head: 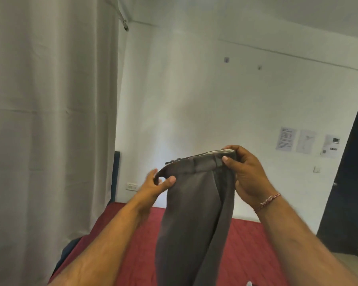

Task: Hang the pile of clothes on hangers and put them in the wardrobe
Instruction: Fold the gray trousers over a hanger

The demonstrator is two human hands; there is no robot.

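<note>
One trousers, three wall papers.

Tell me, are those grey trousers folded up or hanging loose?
Hanging loose. The grey trousers hang from the waistband, pinched by the left hand and right hand, with the legs dangling over the red bed.

Matt grey woven cloth trousers, red textured bedcover, matt pale cloth curtain
</note>
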